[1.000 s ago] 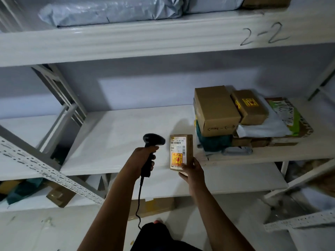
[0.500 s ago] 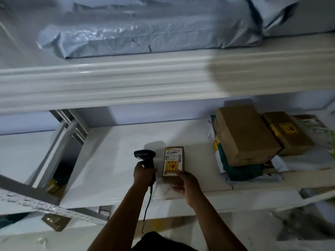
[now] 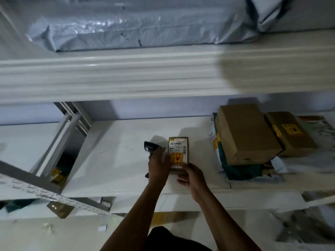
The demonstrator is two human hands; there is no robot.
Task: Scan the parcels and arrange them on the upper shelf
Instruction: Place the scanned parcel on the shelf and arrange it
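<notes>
— So, where's your box (image 3: 178, 151)?
— Near the lower shelf's (image 3: 112, 160) front edge; your right hand (image 3: 193, 176) pinches its bottom end, your left hand (image 3: 158, 165) grips the scanner (image 3: 149, 146) just beside it.

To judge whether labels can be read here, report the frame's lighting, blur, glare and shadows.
Head view: dim; the upper shelf edge is smeared into streaks by motion blur, with a broad shadow on its right; glare glints on the grey plastic parcel; the small box, pinched by the right hand beside the left hand gripping the scanner, is sharper, barcode visible but text unreadable.
</notes>
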